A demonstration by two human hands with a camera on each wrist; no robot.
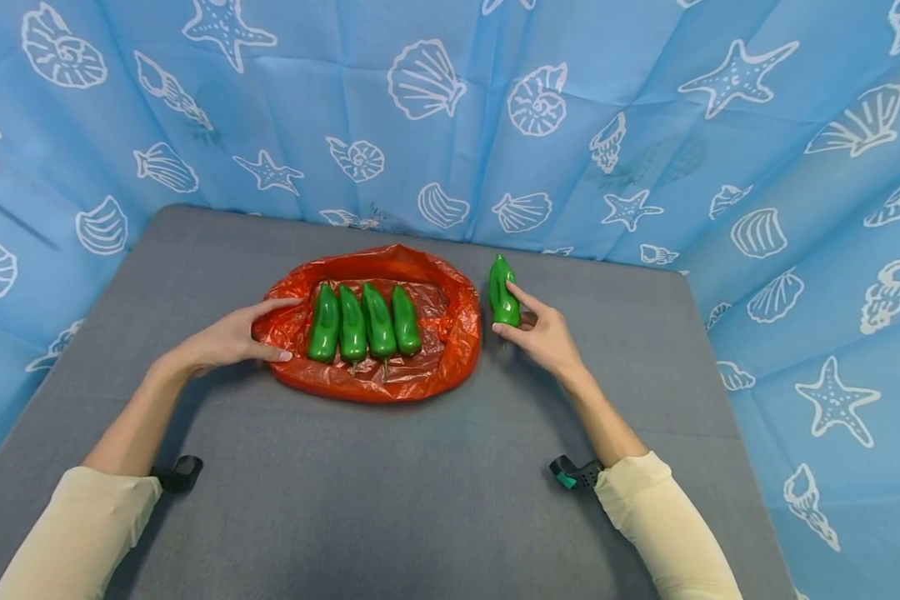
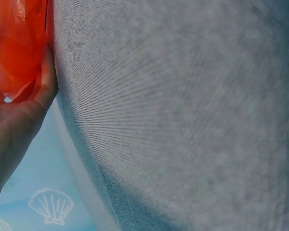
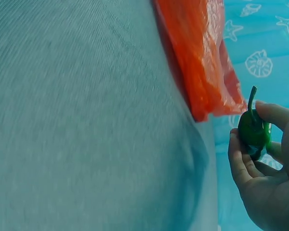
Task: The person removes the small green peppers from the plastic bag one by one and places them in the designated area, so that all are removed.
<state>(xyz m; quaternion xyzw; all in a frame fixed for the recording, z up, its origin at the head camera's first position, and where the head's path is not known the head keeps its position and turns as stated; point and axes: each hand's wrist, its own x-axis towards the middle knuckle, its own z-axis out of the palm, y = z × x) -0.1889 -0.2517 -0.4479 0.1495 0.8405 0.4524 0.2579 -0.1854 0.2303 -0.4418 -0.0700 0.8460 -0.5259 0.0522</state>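
Observation:
An open red plastic bag [image 1: 461,350] with a rolled rim lies on the table, several green peppers [image 1: 352,325] side by side inside it. My left hand [image 1: 228,337] holds the bag's left end, thumb at the front and fingers further back. The left wrist view shows this hand [image 2: 17,115] around the end of the red bag [image 2: 17,48]. Just right of the bag, my right hand [image 1: 543,337] grips one more green pepper [image 1: 503,287] between thumb and fingers, its narrow tip pointing away. The stem end of that pepper [image 3: 253,130] faces the right wrist camera.
The grey table [image 1: 390,500] stretches toward me and to both sides. A blue curtain [image 1: 465,142] with white shells and starfish hangs behind its far edge and along the sides. Dark wrist straps [image 1: 576,473] sit at the cream sleeves [image 1: 667,525].

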